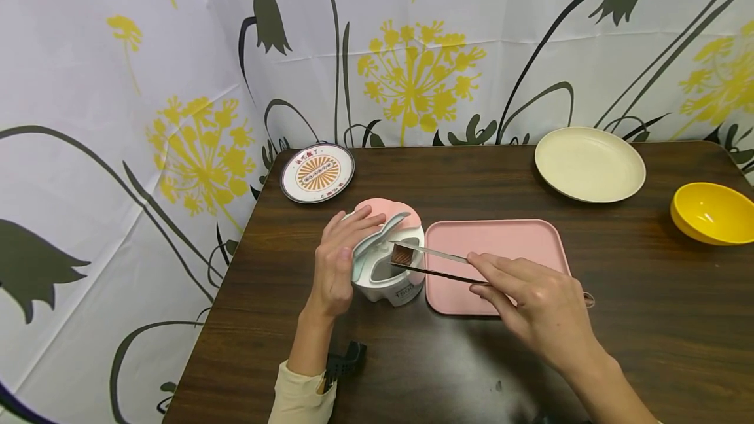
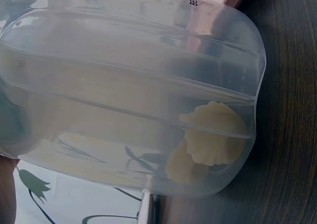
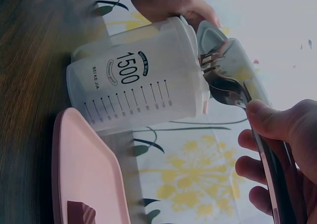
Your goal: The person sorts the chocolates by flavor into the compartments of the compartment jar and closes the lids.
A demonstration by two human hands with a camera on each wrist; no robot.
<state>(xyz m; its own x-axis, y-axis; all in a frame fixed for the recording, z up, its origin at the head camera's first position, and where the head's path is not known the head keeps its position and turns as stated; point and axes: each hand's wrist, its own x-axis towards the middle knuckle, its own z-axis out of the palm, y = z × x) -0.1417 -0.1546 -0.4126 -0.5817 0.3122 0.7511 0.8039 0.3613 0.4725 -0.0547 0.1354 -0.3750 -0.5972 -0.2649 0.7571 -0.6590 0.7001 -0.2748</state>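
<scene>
My right hand grips metal tongs, which have a fork tip and a spoon tip. Between the tips, over the container's opening, is a ridged brown block. The translucent container, marked 1500, has pink and mint flip lids. My left hand lies against the raised mint lid, fingers extended past it. Through the wall in the left wrist view, pale shell-shaped pieces show at the bottom.
A pink tray stands right of the container; another brown block lies on it. Behind are a patterned plate at left and a cream plate at right. A yellow bowl sits at far right. A patterned cloth hangs behind the table.
</scene>
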